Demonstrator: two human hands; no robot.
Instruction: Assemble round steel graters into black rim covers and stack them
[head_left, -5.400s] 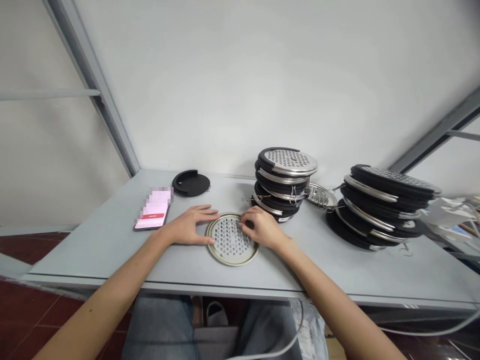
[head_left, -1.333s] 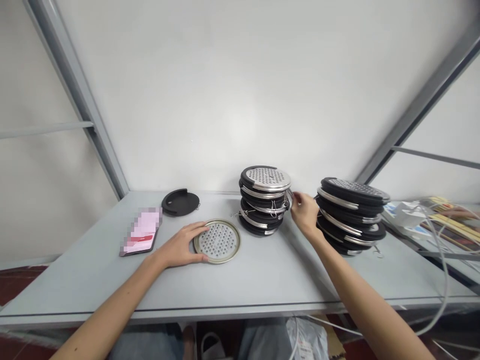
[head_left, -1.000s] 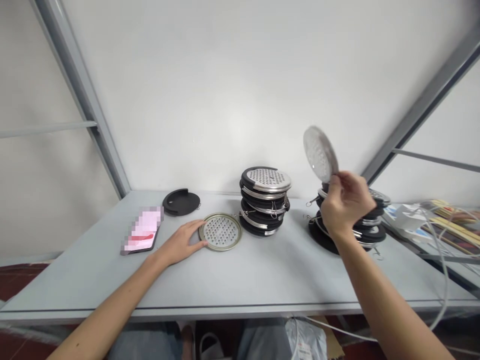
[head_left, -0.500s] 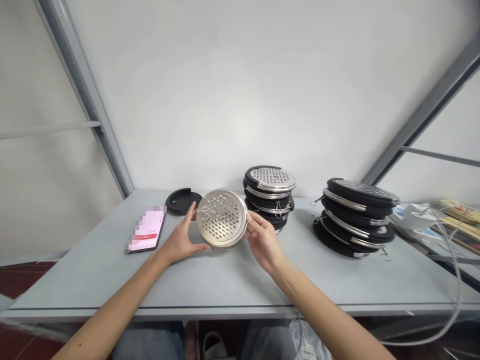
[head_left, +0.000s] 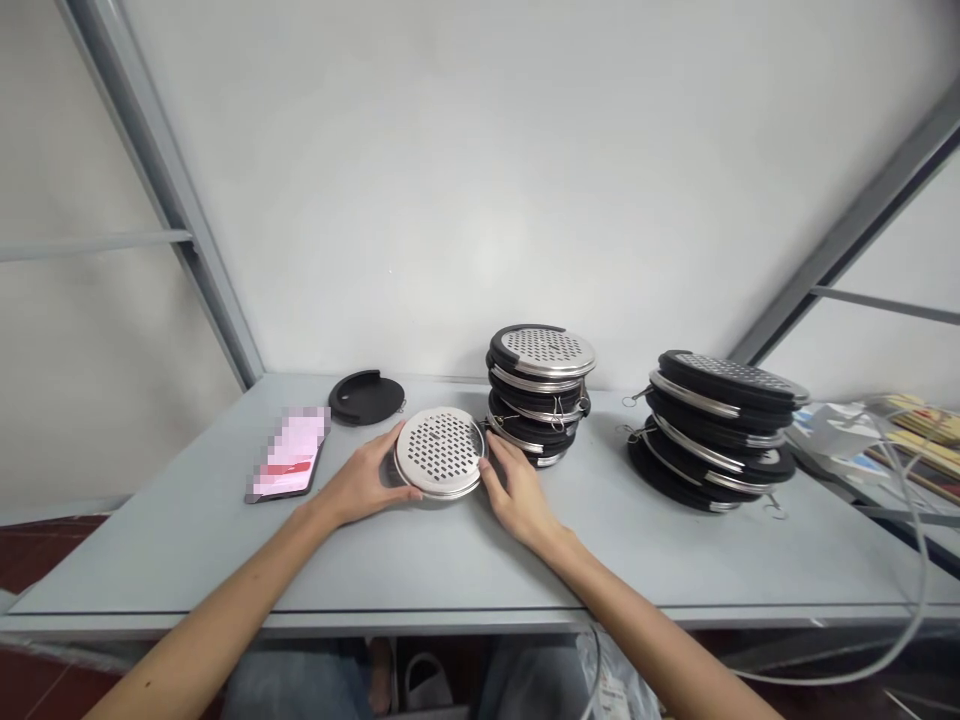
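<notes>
A round silver metal disc [head_left: 441,450] with rows of small slots sits between my hands, low over the table or on it; I cannot tell whether its underside touches. At its left rim, my left hand [head_left: 366,480] grips with the thumb in front and the fingers behind. My right hand [head_left: 519,492] holds the opposite edge, fingers along the rim. Behind and to the left lies a black round holder [head_left: 375,400] with a raised rim and a small wire loop. Just beyond my right hand stands a stack of similar slotted discs in black holders [head_left: 541,400].
A second, leaning stack of discs in black holders [head_left: 720,435] stands to the right, wire loops sticking out. A phone [head_left: 292,455] with a lit screen lies at the left. Papers, boxes and a white cable [head_left: 911,590] are at the far right. A wall closes off the table's [head_left: 420,560] back.
The slotted disc has come down from a raised, tilted position facing me to lie nearly flat. My right hand has turned so its back faces up, still at the right rim.
</notes>
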